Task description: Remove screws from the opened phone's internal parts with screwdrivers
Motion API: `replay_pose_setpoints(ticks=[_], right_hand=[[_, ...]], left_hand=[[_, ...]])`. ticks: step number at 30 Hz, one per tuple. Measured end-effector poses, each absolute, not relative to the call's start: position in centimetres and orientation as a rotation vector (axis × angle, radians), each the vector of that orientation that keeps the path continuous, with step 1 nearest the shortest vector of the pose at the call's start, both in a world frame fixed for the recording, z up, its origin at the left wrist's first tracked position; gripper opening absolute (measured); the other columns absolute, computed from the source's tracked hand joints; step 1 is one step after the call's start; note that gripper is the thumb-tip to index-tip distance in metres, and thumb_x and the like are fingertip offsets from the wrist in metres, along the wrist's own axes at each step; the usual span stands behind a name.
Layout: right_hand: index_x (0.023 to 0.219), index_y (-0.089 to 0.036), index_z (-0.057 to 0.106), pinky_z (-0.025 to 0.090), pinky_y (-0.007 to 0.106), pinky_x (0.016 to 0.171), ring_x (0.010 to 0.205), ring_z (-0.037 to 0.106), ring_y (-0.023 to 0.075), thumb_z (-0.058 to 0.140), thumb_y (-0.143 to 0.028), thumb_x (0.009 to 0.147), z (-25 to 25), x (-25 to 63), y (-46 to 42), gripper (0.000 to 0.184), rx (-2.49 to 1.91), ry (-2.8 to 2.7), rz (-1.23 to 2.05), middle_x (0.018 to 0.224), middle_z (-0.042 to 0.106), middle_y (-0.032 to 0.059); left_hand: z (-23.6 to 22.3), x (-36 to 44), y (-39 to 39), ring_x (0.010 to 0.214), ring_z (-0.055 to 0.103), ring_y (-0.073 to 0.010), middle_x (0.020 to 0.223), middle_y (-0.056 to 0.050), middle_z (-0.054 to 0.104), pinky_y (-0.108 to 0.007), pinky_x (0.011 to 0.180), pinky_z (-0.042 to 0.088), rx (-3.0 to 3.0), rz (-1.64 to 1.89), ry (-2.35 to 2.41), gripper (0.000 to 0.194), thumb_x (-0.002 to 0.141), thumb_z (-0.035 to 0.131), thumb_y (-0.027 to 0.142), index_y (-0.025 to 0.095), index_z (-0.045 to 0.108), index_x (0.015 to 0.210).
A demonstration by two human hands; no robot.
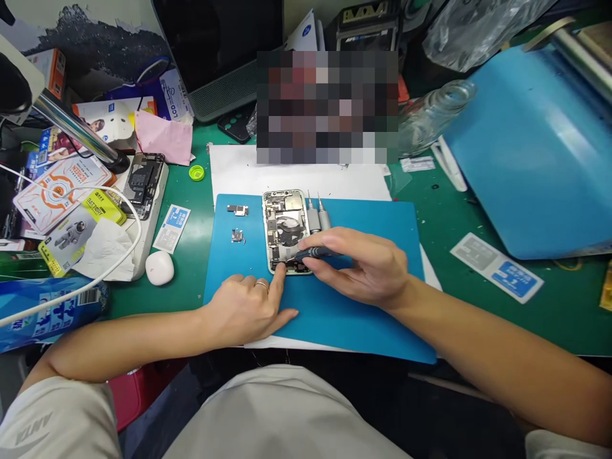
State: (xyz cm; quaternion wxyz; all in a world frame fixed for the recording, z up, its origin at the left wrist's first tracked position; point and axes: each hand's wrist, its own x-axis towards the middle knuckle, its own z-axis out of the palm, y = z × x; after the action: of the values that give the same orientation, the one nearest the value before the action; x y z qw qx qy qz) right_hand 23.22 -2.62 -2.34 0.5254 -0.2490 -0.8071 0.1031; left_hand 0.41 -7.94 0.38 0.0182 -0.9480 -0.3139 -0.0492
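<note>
An opened phone [290,223] lies on the blue mat [363,319], its inner boards and round coil-like part exposed. My left hand [248,303] rests below it, index fingertip pressed on the phone's lower edge. The thumb is stretched out, the other fingers are curled, and nothing is held. From the right, my right hand [366,264] pinches a dark slim tool [315,253], its tip over the lower part of the phone. Two grey screwdrivers [319,217] lie beside the phone's right side. Small phone parts [238,236] and a small metal-plated piece [240,210] sit to the left.
A white earbud case [159,268], a card [172,228] and another opened phone [143,182] lie left. A white cable [136,248] crosses boxes there. A glass jar [435,115], a second card [497,266] and a large blue sheet [526,153] are right. A blurred patch hides the back.
</note>
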Motion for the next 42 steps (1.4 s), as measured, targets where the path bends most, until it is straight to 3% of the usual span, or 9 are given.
replay_pose_setpoints(ticks=[18,24,27,32,37,42], right_hand=[[0.149,-0.033,0.044,0.069,0.031,0.066,0.077,0.079,0.0194,0.077,-0.012,0.087,-2.2,23.0,-2.5,0.073,-0.578,-1.986,0.268,0.099,0.082,0.0014],[0.153,-0.028,0.042,0.071,0.036,0.074,0.094,0.08,0.0223,0.066,-0.013,0.094,-0.9,22.8,-2.6,0.065,-0.525,-2.013,0.302,0.106,0.081,0.0061],[0.151,-0.023,0.045,0.07,0.034,0.074,0.088,0.08,0.0207,0.061,-0.009,0.095,-0.6,22.8,-2.6,0.06,-0.504,-2.032,0.262,0.097,0.08,0.0066],[0.139,-0.028,0.056,0.066,0.032,0.063,0.075,0.076,0.0192,0.062,-0.019,0.097,-0.5,22.8,-2.5,0.044,-0.576,-2.031,0.143,0.087,0.078,0.0044],[0.145,-0.021,0.052,0.067,0.036,0.076,0.089,0.078,0.0219,0.059,-0.012,0.096,-0.3,22.7,-2.5,0.051,-0.507,-2.047,0.172,0.095,0.08,0.0082],[0.143,-0.017,0.053,0.065,0.034,0.075,0.083,0.077,0.0208,0.063,-0.012,0.095,-0.3,22.6,-2.6,0.05,-0.51,-2.065,0.133,0.094,0.079,0.0097]], left_hand=[[0.0,0.4,-8.0,0.052,0.064,-0.0219,0.061,-0.005,0.065,-0.031,0.048,0.044,-2.929,-0.158,-0.964,0.065,0.103,0.054,0.054,-0.003,0.063,0.134],[0.0,0.4,-7.9,0.05,0.063,-0.0213,0.061,-0.005,0.065,-0.031,0.046,0.045,-2.908,-0.195,-0.952,0.067,0.102,0.056,0.055,-0.004,0.063,0.133],[0.0,0.5,-7.9,0.05,0.063,-0.0206,0.06,-0.005,0.065,-0.031,0.047,0.045,-2.901,-0.207,-0.949,0.067,0.101,0.058,0.055,-0.004,0.064,0.131],[0.0,0.4,-7.9,0.051,0.064,-0.0211,0.061,-0.005,0.065,-0.032,0.047,0.046,-2.909,-0.205,-0.958,0.067,0.102,0.056,0.055,-0.004,0.064,0.132],[0.0,0.4,-7.8,0.052,0.065,-0.0215,0.061,-0.005,0.065,-0.031,0.048,0.046,-2.917,-0.194,-0.959,0.067,0.102,0.055,0.055,-0.004,0.063,0.132],[0.0,0.4,-7.8,0.052,0.065,-0.0211,0.061,-0.005,0.065,-0.031,0.048,0.047,-2.916,-0.196,-0.952,0.067,0.102,0.055,0.055,-0.004,0.064,0.132]])
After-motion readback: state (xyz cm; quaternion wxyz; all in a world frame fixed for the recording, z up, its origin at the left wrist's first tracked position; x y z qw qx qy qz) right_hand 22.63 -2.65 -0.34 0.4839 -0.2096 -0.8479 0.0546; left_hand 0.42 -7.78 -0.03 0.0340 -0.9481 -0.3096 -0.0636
